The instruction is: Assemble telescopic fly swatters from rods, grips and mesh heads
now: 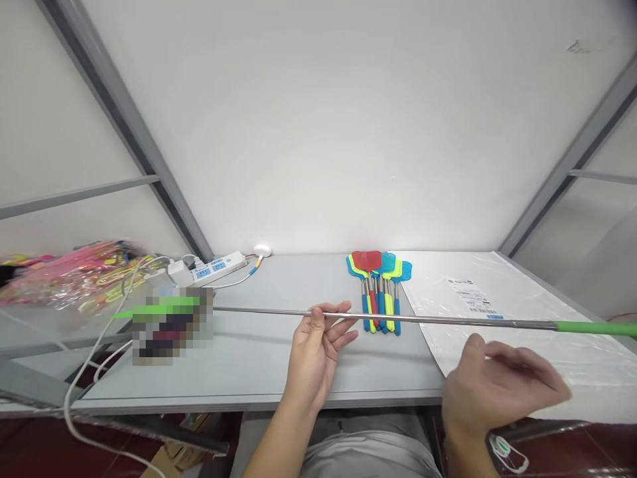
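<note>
An extended telescopic fly swatter [448,321] stretches level above the table, its green head at the left and its green handle at the right. My left hand [313,358] grips the thin metal rod near its middle, thumb on top and fingers beneath. My right hand [502,392] is just below the rod near the handle, apart from it, with the thumb raised and the fingers loosely bent. Beyond my left hand lies a bunch of retracted fly swatters [368,259] in red, blue and yellow, heads toward the wall.
A white plastic mailing bag [428,282] with a printed label covers the table's right side. At the left are a power strip [219,267], white cables, a pixelated patch and colourful plastic-wrapped goods [84,272]. A wall stands behind the grey table [249,372], with metal posts either side.
</note>
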Demonstrator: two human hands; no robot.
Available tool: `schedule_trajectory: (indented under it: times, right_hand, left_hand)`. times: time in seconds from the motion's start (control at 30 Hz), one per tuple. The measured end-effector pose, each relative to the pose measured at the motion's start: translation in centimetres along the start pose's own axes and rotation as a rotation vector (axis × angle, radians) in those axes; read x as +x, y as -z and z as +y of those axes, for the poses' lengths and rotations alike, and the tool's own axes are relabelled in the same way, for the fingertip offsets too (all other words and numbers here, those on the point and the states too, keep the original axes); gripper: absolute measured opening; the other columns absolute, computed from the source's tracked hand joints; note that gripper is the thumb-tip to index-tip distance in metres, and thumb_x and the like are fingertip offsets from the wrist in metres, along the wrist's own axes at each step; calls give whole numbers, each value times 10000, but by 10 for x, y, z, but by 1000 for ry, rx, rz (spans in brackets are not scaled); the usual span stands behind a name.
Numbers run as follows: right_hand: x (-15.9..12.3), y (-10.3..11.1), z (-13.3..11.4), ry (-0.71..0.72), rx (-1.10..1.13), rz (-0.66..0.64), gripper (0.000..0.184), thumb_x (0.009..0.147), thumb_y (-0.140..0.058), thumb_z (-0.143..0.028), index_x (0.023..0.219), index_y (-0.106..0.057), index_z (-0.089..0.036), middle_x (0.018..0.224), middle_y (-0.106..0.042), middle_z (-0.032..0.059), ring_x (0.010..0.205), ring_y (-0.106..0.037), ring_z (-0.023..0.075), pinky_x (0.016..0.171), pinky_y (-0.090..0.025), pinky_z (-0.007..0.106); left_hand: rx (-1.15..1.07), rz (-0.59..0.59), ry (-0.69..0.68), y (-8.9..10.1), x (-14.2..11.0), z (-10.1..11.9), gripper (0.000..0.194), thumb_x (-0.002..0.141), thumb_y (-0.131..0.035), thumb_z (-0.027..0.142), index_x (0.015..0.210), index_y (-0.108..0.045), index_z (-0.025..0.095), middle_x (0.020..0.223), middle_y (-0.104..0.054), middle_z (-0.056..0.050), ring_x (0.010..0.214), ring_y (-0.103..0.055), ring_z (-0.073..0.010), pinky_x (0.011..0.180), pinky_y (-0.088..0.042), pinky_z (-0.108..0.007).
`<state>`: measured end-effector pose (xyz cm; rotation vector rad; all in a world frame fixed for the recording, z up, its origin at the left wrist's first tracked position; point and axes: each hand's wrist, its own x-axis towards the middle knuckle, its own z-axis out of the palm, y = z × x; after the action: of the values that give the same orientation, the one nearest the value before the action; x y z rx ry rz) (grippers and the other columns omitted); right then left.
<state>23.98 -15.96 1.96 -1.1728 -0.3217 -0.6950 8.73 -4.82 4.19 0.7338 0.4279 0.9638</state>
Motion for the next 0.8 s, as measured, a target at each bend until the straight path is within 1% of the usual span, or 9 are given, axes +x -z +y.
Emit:
schedule_trajectory:
  times: [0.07,0.13,0.2,0.3,0.43,0.5,0.63,0.7,0.8]
  right_hand:
    - [-13,-4,-10,-400,289,-159,237,812,-650,-317,989,-509,-245,822,-498,-22,624,-496,129,647,-448,343]
    - [-21,-6,-19,-739,433,-347,194,898,-529,-422,950,-516,-235,648,-445,-66,495,-410,97,533,-393,277]
    - [-23,-4,-27,-885,465,-405,285,923,-477,-489,907,-548,-214,535,-367,-92,428,-311,71,476,-323,237]
    - [-20,-1,-34,-891,458,-377,340,926,-498,-482,775,-556,-182,468,-268,-107,412,-236,53,469,-286,223]
    - [-18,2,-40,-951,459,-436,298,920,-540,-420,761,-562,-169,473,-263,-106,423,-228,49,475,-284,216]
    - [-13,2,-42,-983,447,-418,283,911,-555,-404,748,-551,-172,463,-256,-108,417,-219,50,482,-301,214]
    - [6,5,-39,-952,390,-278,247,883,-578,-353,713,-509,-189,423,-256,-108,399,-200,61,474,-311,211]
    - [15,6,-34,-939,370,-244,230,870,-580,-332,708,-493,-195,421,-260,-104,399,-194,68,457,-292,213]
    - [23,11,-22,-949,307,-230,230,866,-573,-336,704,-476,-206,431,-267,-98,395,-211,78,457,-301,239]
  left_hand:
    - [-7,-7,0,-3,-7,-4,232,916,-555,401,926,-613,176,1072,-717,-89,913,-710,-220,705,-589,-295]
    - [13,-41,11,-5,-15,-8,242,923,-543,400,928,-620,170,1066,-717,-102,911,-709,-225,711,-588,-307]
    - [54,-77,24,-4,-22,-10,268,927,-531,402,936,-636,156,1060,-716,-124,890,-711,-231,719,-587,-326]
    - [101,-52,-24,2,-28,-4,314,931,-523,410,929,-665,130,1018,-724,-142,869,-712,-234,785,-571,-354]
    - [48,58,-162,9,-31,14,334,923,-532,429,884,-685,134,934,-740,-119,919,-704,-248,929,-511,-410]
    - [37,88,-195,13,-32,22,313,911,-556,421,877,-691,141,929,-740,-105,920,-704,-249,950,-499,-429]
    - [27,147,-327,28,-34,35,238,853,-650,388,837,-699,156,875,-740,-63,866,-710,-228,924,-524,-414]
    - [-13,195,-404,39,-35,42,205,817,-696,374,828,-700,170,852,-738,-39,819,-711,-199,882,-549,-381]
    - [-96,265,-448,56,-33,56,169,793,-727,347,841,-699,188,855,-738,-19,782,-705,-166,824,-571,-334]
